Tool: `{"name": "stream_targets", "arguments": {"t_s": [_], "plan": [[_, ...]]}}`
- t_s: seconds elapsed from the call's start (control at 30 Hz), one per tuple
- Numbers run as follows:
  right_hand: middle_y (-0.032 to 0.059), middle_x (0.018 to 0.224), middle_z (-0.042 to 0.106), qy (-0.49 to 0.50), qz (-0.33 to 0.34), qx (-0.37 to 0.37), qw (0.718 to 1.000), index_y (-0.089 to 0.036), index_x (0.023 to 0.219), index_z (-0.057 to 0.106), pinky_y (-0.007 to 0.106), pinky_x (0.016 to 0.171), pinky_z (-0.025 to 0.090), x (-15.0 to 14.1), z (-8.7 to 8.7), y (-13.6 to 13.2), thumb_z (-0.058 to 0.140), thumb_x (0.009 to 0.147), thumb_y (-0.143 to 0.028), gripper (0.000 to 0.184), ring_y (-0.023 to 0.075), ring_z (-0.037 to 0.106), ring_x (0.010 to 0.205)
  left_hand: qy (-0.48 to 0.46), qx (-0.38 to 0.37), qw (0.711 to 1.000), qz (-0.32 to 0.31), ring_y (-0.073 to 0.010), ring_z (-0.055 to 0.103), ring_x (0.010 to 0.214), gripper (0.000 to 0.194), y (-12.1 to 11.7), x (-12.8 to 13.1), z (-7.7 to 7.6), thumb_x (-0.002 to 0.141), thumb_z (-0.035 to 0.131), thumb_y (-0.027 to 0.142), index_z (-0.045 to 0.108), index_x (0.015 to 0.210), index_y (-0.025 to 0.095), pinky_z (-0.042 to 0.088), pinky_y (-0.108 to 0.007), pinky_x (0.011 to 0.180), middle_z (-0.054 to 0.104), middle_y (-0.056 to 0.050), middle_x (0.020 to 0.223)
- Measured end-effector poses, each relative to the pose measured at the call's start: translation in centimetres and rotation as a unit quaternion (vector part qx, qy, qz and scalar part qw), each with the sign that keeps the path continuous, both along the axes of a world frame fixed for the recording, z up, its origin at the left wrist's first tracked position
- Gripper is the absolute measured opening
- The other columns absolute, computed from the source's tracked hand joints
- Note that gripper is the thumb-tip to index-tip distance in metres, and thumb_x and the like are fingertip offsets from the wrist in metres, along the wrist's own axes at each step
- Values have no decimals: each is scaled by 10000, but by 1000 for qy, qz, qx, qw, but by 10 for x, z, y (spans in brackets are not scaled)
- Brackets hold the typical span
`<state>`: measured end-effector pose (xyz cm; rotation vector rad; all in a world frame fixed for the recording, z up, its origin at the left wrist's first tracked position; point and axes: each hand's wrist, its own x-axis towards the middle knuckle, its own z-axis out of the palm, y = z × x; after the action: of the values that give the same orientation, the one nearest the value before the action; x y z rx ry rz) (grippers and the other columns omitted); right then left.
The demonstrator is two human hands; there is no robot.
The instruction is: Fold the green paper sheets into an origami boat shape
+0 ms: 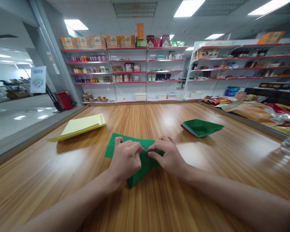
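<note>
Pinching the green sheet of paper (pixel 146 165) with both hands is what you are doing in the head view. The paper is in front of you, low over the tabletop (pixel 145 209), with a folded corner that points down toward you. Your left hand (pixel 128 156) is curled closed and grips the paper. Your right hand (pixel 168 156) grips it too, with its thumb and finger near the middle, close to your left fingers. This looks like the middle of making a fold. From here, a neat fold calls for a steady hold with one hand and a soft, straight press with the other, so the edges line up.

Off to the left is a stack of yellow paper (pixel 83 125). To the right is a folded green paper shape (pixel 203 127), with red and light blue showing under it. Snack bags (pixel 251 111) are by the right edge, and tall store shelves (pixel 129 71) stand at the back.
</note>
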<state>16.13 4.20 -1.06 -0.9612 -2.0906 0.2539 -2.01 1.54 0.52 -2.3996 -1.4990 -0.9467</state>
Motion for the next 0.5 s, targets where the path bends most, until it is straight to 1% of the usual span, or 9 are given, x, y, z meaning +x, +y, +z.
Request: {"name": "stream_targets", "arguments": {"t_s": [0.1,0.17,0.27,0.4,0.5], "plan": [[-25,650,621,-18,8,6,1000,-223,682,649,368,806,274,-3,4,-3,669,774,-210,96,162,509,745,25,0,1000,-2,-159,562,643,240,-3,4,3,807,413,118,573,643,188,225,-389,723,644,-7,626],[-32,610,594,-17,7,4,1000,-205,633,620,359,790,272,-3,5,-4,654,780,-193,152,150,505,715,34,1,999,5,-165,552,647,254,-5,6,5,824,412,144,566,627,187,221,-394,721,631,-11,607],[-30,592,575,-12,7,-2,1000,-198,602,602,354,775,275,-2,4,-3,638,783,-195,185,144,507,693,37,2,999,11,-186,546,698,284,-5,7,7,851,408,188,558,610,189,211,-409,739,629,-14,596],[-23,610,596,-10,4,-9,1000,-207,619,621,361,782,277,-2,3,-3,635,789,-214,171,150,515,690,40,-4,999,3,-199,538,739,241,-3,4,5,808,417,128,566,631,197,197,-422,745,665,-15,632],[-16,657,636,-8,-5,2,1000,-235,681,662,368,792,280,-1,4,-2,649,791,-236,111,172,513,740,42,0,999,17,-195,536,717,222,1,-3,5,772,427,106,549,606,190,199,-423,744,640,-13,597]]}}
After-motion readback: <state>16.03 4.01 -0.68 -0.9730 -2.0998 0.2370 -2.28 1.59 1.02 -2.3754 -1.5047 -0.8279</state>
